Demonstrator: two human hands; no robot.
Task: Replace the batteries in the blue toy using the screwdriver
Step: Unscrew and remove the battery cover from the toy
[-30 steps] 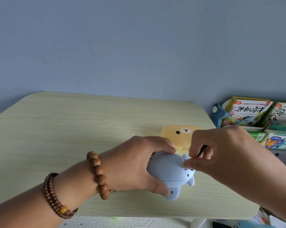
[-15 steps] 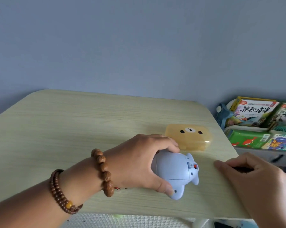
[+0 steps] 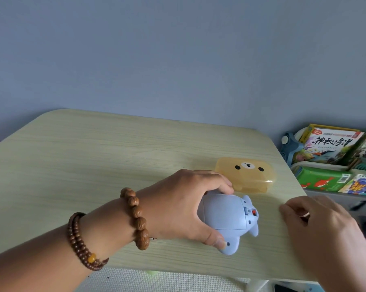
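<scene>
blue toy, long axis left-to-right with switch end rightward, gripped by left hand; right hand curled, contents unclear.

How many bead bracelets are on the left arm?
2: a large-bead bracelet at the wrist, and a small-bead bracelet, in two strands, further up the forearm. None seem hidden.

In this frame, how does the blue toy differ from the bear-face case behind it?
Colour: the blue toy is opaque pale blue; the bear-face case is translucent amber with a printed face.
Handling: the left hand grips the blue toy; nothing touches the bear-face case.
Pose: the toy shows seams and a small red part; the case lies flat, face up.
Both are on the table.
</scene>
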